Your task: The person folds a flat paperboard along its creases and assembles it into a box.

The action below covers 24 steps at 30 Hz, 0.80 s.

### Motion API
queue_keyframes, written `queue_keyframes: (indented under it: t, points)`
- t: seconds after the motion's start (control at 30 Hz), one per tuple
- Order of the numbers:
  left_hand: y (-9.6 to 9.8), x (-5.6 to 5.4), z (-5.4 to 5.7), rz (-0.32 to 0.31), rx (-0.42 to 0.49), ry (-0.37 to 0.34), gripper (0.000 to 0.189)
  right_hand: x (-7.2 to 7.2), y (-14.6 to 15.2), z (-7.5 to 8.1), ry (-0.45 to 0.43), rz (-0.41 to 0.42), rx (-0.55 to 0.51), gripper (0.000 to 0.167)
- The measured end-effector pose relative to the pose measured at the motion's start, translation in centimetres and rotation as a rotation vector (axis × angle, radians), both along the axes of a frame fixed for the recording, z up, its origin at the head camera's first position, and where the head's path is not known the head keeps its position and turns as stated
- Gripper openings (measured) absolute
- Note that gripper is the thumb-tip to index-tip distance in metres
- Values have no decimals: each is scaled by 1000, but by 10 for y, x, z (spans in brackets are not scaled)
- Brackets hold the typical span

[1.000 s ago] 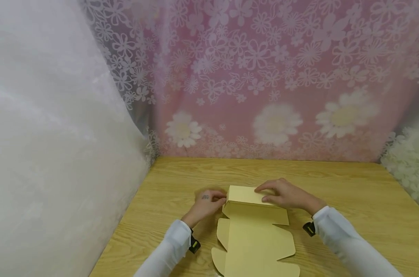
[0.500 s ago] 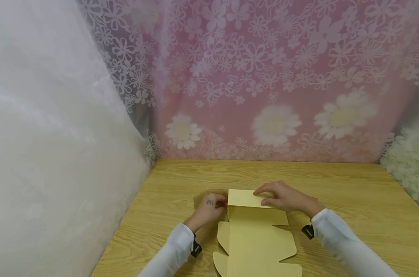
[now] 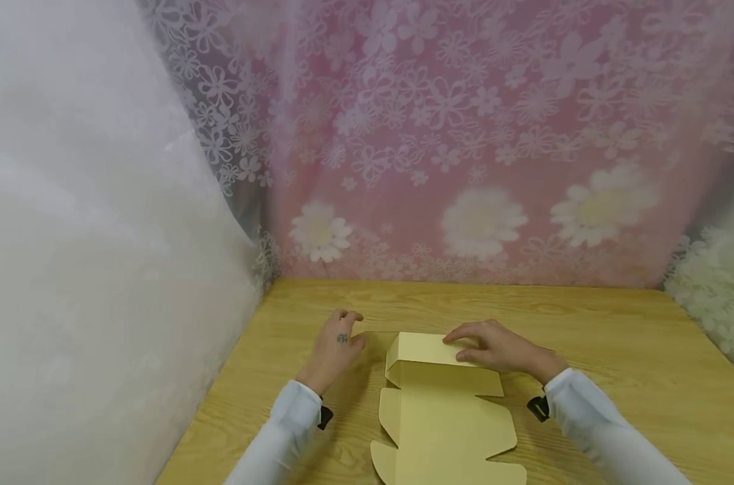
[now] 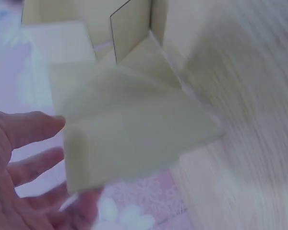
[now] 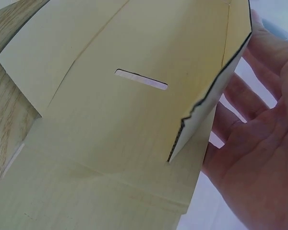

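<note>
A pale yellow cardboard box blank (image 3: 445, 417) lies partly folded on the table, its far end turned up into a narrow raised section. My right hand (image 3: 500, 347) holds that section, with index finger and thumb on its top panel; the right wrist view shows fingers behind the raised wall (image 5: 206, 98). My left hand (image 3: 333, 350) is at the outer edge of a side flap (image 4: 129, 129) sticking out left. Its fingers are spread, with the thumb tip right at the flap's edge and some fingertips partly hidden behind the flap.
The wood-grain table (image 3: 269, 417) extends on both sides of the blank. A pink flowered curtain (image 3: 403, 222) hangs behind it, and a white sheet (image 3: 112, 269) drapes along the left. A cut slot (image 5: 141, 79) shows in one cardboard panel.
The left hand has drawn away leftward from the folded end, and its fingers have spread. The left end flap of the raised section has come back into view. The right hand has stayed nearly still.
</note>
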State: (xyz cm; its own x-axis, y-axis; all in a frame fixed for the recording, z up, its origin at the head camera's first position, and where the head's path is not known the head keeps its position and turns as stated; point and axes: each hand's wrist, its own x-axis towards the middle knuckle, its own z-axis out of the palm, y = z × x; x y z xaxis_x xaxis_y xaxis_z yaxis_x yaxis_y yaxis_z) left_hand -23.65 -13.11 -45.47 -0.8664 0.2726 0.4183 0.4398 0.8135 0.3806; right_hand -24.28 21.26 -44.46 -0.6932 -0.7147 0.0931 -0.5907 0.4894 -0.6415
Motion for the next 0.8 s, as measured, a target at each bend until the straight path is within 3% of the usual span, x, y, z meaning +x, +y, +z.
queue_keyframes:
  t: [0.2, 0.33, 0.5, 0.63, 0.8]
  points:
    - [-5, -2, 8, -68, 113, -294, 21, 1, -1, 3, -31, -15, -13, 38]
    - [0, -2, 5, -134, 202, -410, 30, 0, -2, 3, -34, -13, -15, 37]
    - [2, 2, 3, -202, 389, -545, 33, 1, -3, 1, -47, -2, -34, 38]
    - [1, 5, 5, -204, 411, -587, 40, 1, -2, 1, -36, -12, -23, 38]
    - [-1, 6, 7, -204, 341, -552, 53, 0, -1, 4, -35, -26, -18, 38]
